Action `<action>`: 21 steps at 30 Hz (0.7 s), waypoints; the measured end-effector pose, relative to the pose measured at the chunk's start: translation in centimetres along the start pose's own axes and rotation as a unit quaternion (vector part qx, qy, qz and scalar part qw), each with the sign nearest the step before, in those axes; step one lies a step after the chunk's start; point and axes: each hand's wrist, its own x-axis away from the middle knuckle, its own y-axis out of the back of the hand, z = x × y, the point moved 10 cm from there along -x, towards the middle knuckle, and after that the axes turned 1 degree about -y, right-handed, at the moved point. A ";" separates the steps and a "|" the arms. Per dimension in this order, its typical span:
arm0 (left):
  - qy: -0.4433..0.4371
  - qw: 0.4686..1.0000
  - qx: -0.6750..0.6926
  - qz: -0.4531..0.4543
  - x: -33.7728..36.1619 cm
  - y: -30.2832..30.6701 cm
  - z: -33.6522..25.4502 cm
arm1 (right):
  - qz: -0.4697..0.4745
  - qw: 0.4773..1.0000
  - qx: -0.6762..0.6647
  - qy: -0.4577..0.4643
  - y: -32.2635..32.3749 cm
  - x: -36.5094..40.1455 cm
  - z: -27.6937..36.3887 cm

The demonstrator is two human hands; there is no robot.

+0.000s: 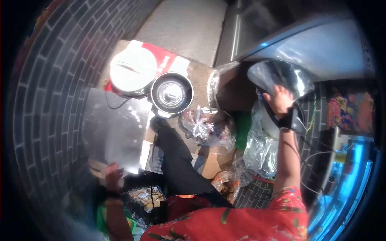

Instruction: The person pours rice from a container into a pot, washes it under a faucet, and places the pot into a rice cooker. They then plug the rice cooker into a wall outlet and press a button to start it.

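Silvery metal basin (295,72) at right: the right hand (280,101) lies open over its near edge. The left hand (113,176) is at the grey sheet's (114,128) lower edge, grip unclear; bare pale floor (183,28) opens beyond the pot (171,94).

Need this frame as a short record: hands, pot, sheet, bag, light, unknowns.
left hand: at near edge of grey sheet; grip unclear
right hand: fingers spread against shiny vessel
pot: uncovered, beside white round object
plastic bag: clear, crumpled, nearer the person than the pot
light: harsh, white round object overexposed
unknown: shiny vessel's contents
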 end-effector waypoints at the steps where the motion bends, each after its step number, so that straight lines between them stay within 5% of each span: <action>1: -0.007 0.999 0.047 -0.013 -1.1 0.5 1.2 | 0.002 1.000 0.009 0.005 -1.1 0.2 0.2; 4: -0.007 0.991 0.130 -0.040 -1.8 -0.4 1.6 | 0.023 1.000 0.004 0.008 -3.2 0.6 0.3; 9: 0.030 0.994 0.096 0.045 -1.4 -2.5 -1.6 | -0.149 0.981 -0.072 0.100 2.0 1.6 7.7; 12: 0.009 0.995 0.088 -0.039 -6.1 -2.7 -4.0 | -0.096 0.950 -0.250 0.160 1.3 -0.2 13.4; 14: -0.043 0.990 0.137 -0.004 -10.8 -3.0 -4.8 | 0.019 0.941 -0.290 0.175 -2.0 -3.0 18.4; 16: 0.103 0.982 0.134 -0.083 -16.8 -2.4 -2.7 | 0.157 0.933 -0.260 0.192 -6.5 -5.8 24.5; 20: 0.160 0.952 0.197 -0.173 -26.2 -2.2 1.0 | 0.313 0.841 -0.387 0.210 -13.7 -10.4 37.7; 21: 0.172 0.937 0.207 -0.222 -27.2 -1.7 1.3 | 0.259 0.844 -0.395 0.253 -14.2 -12.1 40.8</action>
